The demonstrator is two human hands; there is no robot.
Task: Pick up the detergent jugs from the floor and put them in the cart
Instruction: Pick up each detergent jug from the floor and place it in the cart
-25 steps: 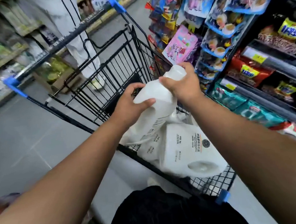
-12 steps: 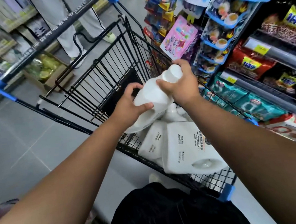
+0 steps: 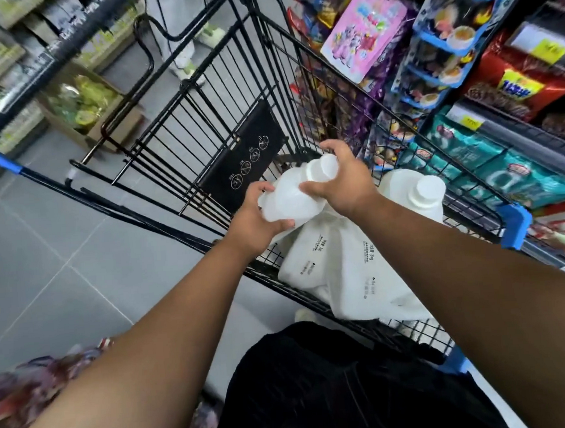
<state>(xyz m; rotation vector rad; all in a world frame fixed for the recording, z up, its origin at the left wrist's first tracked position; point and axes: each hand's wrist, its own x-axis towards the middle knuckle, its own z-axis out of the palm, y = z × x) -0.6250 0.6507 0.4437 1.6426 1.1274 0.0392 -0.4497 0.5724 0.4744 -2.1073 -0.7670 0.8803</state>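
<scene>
Over the black wire shopping cart (image 3: 244,163), outstretched arms hold a white plastic detergent jug (image 3: 287,203): left hand (image 3: 255,224) fingers curl round its body, right hand (image 3: 342,183) fingers clasp its capped neck, above other jugs (image 3: 352,269) inside.

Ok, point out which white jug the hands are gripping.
The topmost jug, nearest the black seat flap: left hand grips its base, right hand its cap end. The other jugs rest loose in the cart.

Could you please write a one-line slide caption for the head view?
Left hand and right hand hold a white detergent jug over other jugs lying in the black wire cart.
</scene>
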